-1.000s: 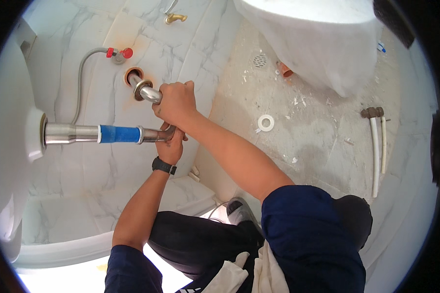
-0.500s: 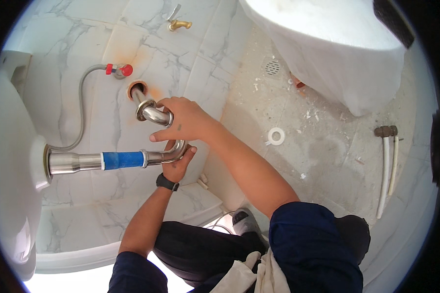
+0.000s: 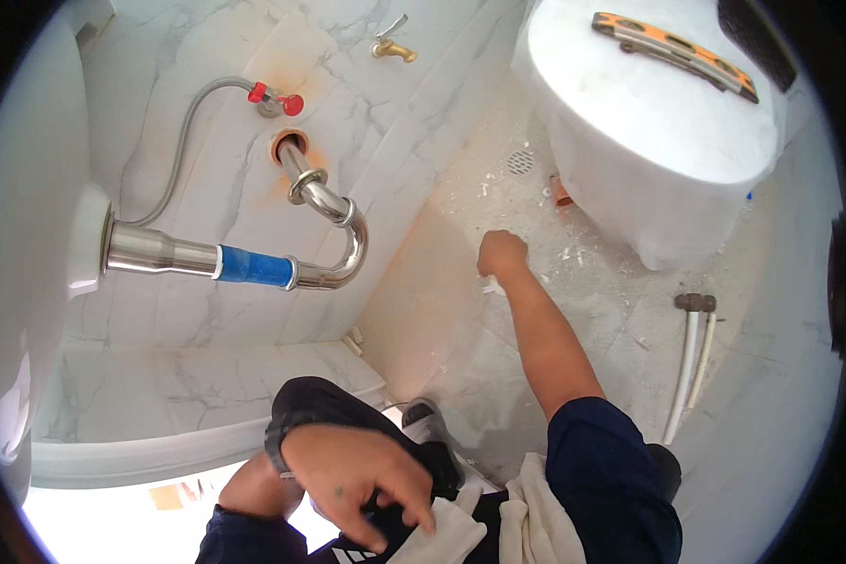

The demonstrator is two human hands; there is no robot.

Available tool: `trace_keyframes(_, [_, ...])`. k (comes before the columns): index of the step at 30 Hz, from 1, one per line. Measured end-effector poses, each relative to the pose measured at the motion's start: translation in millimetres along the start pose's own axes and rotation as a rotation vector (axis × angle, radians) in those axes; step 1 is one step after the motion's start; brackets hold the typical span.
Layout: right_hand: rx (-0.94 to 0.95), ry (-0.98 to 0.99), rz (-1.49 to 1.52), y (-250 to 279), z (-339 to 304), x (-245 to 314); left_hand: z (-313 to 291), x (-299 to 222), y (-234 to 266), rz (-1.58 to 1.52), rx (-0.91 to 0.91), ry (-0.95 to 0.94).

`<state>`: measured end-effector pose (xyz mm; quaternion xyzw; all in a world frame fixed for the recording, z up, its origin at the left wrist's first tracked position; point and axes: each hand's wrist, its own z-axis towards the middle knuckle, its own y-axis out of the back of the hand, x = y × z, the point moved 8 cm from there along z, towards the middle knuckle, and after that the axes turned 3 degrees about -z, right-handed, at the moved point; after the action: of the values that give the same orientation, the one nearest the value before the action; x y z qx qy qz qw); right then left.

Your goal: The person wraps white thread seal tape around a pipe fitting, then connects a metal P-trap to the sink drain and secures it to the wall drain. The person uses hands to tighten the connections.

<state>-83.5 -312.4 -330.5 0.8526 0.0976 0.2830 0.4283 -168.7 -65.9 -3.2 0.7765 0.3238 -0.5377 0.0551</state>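
My right hand (image 3: 503, 252) reaches down to the floor with its fingers curled closed on a white tape roll (image 3: 493, 286). Only a bit of the roll shows below the fingers; the hand hides the rest. My left hand (image 3: 357, 477) is over my lap, fingers apart and slightly bent, beside a cream cloth (image 3: 451, 534). Left of the right hand, the chrome trap pipe (image 3: 357, 249) curves from the wall hole to the basin's tailpiece (image 3: 160, 254), untouched. A blue sleeve (image 3: 254, 267) covers part of it.
A grey hose (image 3: 180, 150) runs to a red-handled valve (image 3: 291, 103); a brass tap (image 3: 395, 49) is above. At right stand a white-wrapped toilet (image 3: 620, 141) bearing an orange level (image 3: 677, 54), and two hammers (image 3: 696, 303). A floor drain (image 3: 520, 162) lies amid debris.
Both hands have let go of the trap pipe. My right hand has moved right and down to the tape roll on the floor; my left has drawn back to my lap. The view has shifted.
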Motion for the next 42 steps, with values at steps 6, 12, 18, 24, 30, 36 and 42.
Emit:
trace_keyframes(6, [-0.03, 0.071, -0.346, -30.0, -31.2, 4.6, -8.9, -40.6, -27.8, 0.219, -0.111, -0.345])
trace_keyframes(12, [-0.254, 0.104, -0.33, -55.6, -32.0, -0.6, -27.1, -82.6, -34.4, -0.213, -0.426, -0.915])
trace_keyframes(18, [-0.294, 0.077, -0.447, -60.1, -34.1, 1.8, -27.3, -99.5, -55.4, -0.026, -0.559, -0.851])
trace_keyframes(24, [-0.165, 0.103, -0.398, -73.9, -29.6, -0.6, -48.7, -111.5, -72.4, 0.294, -0.638, -0.928])
trace_keyframes(30, [-0.174, 0.125, -0.181, -12.7, -41.6, 19.6, -56.8, -120.0, -85.0, 0.222, -0.398, -1.041])
trace_keyframes(36, [-0.296, 0.517, 0.088, 210.2, -105.6, 80.0, -49.0, -96.7, -61.3, 0.135, -0.654, -0.779])
trace_keyframes(42, [-0.716, 0.149, -0.095, 394.8, -207.0, -2.6, -51.7, -110.9, -64.8, 0.063, -0.436, -0.871])
